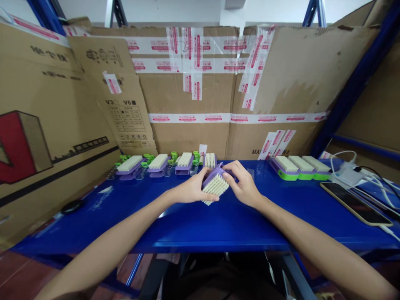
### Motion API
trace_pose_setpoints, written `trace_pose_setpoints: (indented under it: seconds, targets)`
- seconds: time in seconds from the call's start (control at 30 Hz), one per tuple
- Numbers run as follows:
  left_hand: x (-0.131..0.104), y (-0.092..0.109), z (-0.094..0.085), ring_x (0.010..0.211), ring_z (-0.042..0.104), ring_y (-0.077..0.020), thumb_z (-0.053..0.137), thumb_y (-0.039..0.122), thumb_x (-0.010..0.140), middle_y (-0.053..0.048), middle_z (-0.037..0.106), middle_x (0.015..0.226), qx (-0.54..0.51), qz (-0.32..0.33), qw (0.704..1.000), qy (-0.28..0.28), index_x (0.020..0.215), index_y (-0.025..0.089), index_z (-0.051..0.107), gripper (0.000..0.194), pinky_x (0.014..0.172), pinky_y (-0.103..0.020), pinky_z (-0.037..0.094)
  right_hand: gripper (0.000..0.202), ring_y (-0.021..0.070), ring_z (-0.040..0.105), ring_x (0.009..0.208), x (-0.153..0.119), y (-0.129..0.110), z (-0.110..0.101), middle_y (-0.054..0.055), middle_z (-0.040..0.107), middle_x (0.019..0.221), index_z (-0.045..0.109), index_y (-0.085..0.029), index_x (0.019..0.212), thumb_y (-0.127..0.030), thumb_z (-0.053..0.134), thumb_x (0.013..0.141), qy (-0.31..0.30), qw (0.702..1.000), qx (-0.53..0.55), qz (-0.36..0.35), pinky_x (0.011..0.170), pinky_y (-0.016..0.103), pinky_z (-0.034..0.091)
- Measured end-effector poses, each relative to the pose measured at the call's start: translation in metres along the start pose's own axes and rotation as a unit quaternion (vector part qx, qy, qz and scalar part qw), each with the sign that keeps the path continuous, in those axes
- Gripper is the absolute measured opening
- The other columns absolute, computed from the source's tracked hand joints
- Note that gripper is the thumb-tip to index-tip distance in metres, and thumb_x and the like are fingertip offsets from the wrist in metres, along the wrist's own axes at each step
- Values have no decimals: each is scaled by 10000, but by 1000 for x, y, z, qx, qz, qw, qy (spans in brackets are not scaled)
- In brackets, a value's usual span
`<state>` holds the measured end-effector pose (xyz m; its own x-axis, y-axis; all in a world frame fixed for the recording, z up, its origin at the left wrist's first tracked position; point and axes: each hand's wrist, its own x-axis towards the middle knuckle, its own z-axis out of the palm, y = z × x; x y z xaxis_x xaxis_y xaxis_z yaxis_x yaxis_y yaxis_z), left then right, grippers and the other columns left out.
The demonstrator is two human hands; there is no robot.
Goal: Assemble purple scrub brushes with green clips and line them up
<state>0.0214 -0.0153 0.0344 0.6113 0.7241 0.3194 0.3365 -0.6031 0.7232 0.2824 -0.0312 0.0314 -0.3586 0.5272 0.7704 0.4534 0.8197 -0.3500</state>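
Note:
A purple scrub brush (215,185) with cream bristles is tilted above the table, bristles turned down and toward me. My left hand (196,186) grips its left side, the thumb lying along the bristles. On the opposite side my right hand (242,181) pinches the purple upper edge between thumb and fingers, which partly hide the contact. Just behind the held brush lies another brush (210,160), bristles up. Further left, a purple brush (184,161) rests in a row with similar ones, green parts and clear plastic pieces beside them.
Three cream brush heads (301,164) with green and purple bases sit at the back right. A phone (353,202) with a cable lies near a white charger (346,174). Taped cardboard (187,137) walls the blue table (200,229). A black round object (71,206) lies left.

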Motion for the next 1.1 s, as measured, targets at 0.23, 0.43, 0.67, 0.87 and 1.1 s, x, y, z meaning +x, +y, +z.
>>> trace_pose_setpoints:
  seconds: [0.23, 0.43, 0.67, 0.87, 1.1]
  targets:
    - [5, 3, 0, 1304, 718, -351, 1022, 552, 795, -155, 717, 1401, -76, 32, 988, 134, 1447, 224, 578, 855, 1140, -532, 558, 317, 262, 707, 999, 0, 6, 7, 112, 705, 1241, 546, -267, 1384, -491, 548, 1160, 97, 986, 79, 108, 917, 454, 627]
    - [12, -4, -5, 1295, 699, -300, 980, 594, 833, -122, 709, 1382, -66, 63, 954, 285, 1351, 234, 610, 730, 1145, -474, 548, 484, 247, 714, 989, 2, 17, 15, 110, 617, 1309, 412, -312, 1504, -576, 584, 1135, 71, 958, 231, 154, 673, 382, 692]
    - [8, 2, -4, 1139, 719, -250, 738, 593, 1070, -82, 745, 1294, -31, 90, 936, 338, 1308, 245, 661, 429, 1026, -409, 571, 503, 227, 746, 1015, 3, 27, 18, 80, 701, 1253, 585, -273, 1428, -585, 740, 1065, -45, 903, 376, 203, 782, 401, 757]
    - [5, -3, -13, 1173, 704, -279, 499, 628, 1179, -93, 740, 1264, 62, 147, 932, 325, 1306, 263, 690, 431, 1072, -495, 544, 487, 210, 776, 973, -4, 33, 26, 87, 777, 1240, 649, -258, 1385, -564, 805, 1040, -89, 868, 434, 225, 850, 411, 750]
    - [7, -20, -17, 1331, 679, -391, 976, 781, 752, -148, 665, 1426, 142, 204, 942, 226, 1495, 275, 587, 980, 1159, -628, 559, 470, 227, 763, 997, -1, 35, 21, 71, 779, 1289, 702, -288, 1316, -639, 791, 1017, -26, 856, 446, 261, 715, 344, 710]
